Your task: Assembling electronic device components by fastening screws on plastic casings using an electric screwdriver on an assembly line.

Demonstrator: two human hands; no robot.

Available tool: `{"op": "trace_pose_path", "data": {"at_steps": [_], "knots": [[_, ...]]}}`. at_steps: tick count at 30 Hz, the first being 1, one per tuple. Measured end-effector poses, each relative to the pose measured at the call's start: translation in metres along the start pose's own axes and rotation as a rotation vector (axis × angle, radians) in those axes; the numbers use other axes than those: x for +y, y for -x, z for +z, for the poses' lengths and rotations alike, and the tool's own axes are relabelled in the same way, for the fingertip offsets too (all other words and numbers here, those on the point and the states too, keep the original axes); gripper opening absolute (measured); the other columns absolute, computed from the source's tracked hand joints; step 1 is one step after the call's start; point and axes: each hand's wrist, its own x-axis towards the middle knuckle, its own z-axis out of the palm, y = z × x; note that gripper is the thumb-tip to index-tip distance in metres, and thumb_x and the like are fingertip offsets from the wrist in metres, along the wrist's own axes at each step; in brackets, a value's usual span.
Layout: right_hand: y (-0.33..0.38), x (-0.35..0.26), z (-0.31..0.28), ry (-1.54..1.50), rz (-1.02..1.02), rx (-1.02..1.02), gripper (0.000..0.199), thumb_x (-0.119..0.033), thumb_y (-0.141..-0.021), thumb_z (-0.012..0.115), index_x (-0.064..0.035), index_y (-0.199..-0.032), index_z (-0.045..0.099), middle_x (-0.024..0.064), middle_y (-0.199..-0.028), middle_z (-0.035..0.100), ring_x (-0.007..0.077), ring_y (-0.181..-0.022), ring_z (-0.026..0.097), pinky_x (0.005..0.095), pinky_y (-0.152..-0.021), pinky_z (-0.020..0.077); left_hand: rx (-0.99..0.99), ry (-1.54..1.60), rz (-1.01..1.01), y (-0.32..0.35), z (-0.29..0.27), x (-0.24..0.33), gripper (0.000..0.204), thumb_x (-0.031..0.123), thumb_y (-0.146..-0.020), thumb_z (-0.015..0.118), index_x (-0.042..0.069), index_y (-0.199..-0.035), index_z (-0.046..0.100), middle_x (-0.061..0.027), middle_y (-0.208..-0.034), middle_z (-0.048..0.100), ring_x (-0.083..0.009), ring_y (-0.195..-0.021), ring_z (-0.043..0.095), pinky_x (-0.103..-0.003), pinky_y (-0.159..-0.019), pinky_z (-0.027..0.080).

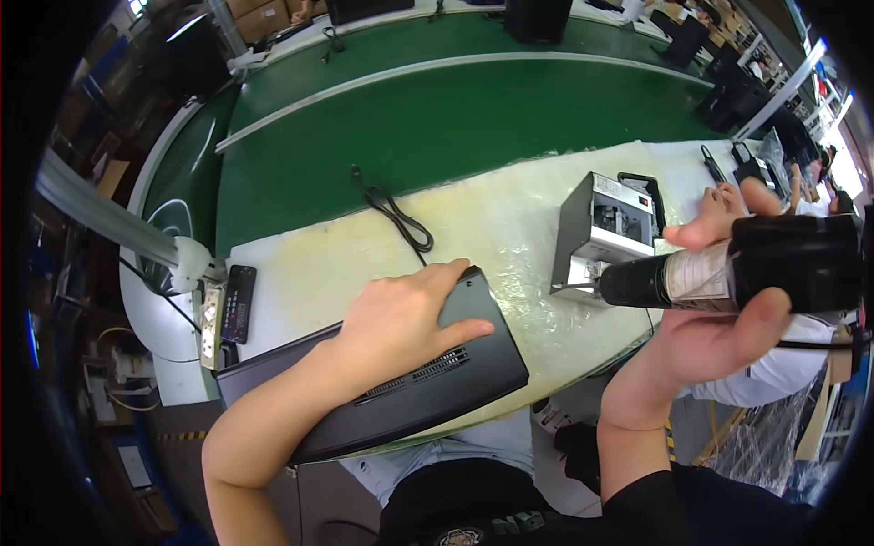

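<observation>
A long black casing (492, 350) with slotted vents lies near the table's front edge. My left hand (401, 314) rests on top of it, thumb stretched out and fingers reaching to its far edge. In my right hand (719, 314) is a black electric screwdriver (696, 279) with a pale label round its body, lying almost level and pointing left. Its bit reaches the front of a small screw feeder box (621, 193); whether the tip carries a screw is too small to tell. A black cable (401, 218) lies behind the casing, one end running toward it.
To the left are a black remote control (239, 305) and a power strip (211, 328) beside a metal post (109, 214). Beyond the plastic-covered worktop (492, 209) runs a green conveyor belt (455, 109). A black tray (644, 187) stands behind the feeder. Another person in white (774, 382) is at the right.
</observation>
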Motion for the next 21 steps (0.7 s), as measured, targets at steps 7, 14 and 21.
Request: {"op": "trace_pose_path", "data": {"at_steps": [7, 14, 21], "knots": [[-0.014, -0.018, 0.042, -0.443, 0.153, -0.307, 0.067, -0.055, -0.093, 0.043, 0.0084, -0.114, 0.044, 0.0145, -0.106, 0.054, 0.0147, -0.057, 0.052, 0.0261, -0.053, 0.0455, 0.041, -0.014, 0.02, 0.002, 0.002, -0.002, 0.06, 0.048, -0.081, 0.066, -0.001, -0.113, 0.055, -0.0159, -0.093, 0.065, -0.0329, -0.075, 0.065, -0.041, -0.064, 0.053], [-0.003, -0.033, 0.087, -0.483, 0.151, -0.237, 0.06, -0.051, -0.095, 0.04, 0.0071, -0.111, 0.043, 0.0184, -0.094, 0.057, 0.0152, -0.054, 0.054, 0.0234, -0.051, 0.0439, -0.021, 0.047, -0.023, 0.002, 0.001, -0.003, 0.057, 0.049, -0.082, 0.064, 0.0, -0.11, 0.055, -0.0166, -0.092, 0.065, -0.0336, -0.073, 0.065, -0.042, -0.063, 0.052], [0.007, -0.01, 0.09, -0.219, -0.05, -0.233, 0.056, -0.04, -0.089, 0.06, 0.0012, -0.119, 0.038, 0.0183, -0.102, 0.057, 0.0169, -0.059, 0.059, 0.025, -0.049, 0.0473, -0.106, -0.03, -0.053, -0.002, -0.001, -0.003, 0.059, 0.051, -0.083, 0.06, -0.001, -0.111, 0.054, -0.0174, -0.095, 0.065, -0.0339, -0.077, 0.065, -0.042, -0.065, 0.053]]}}
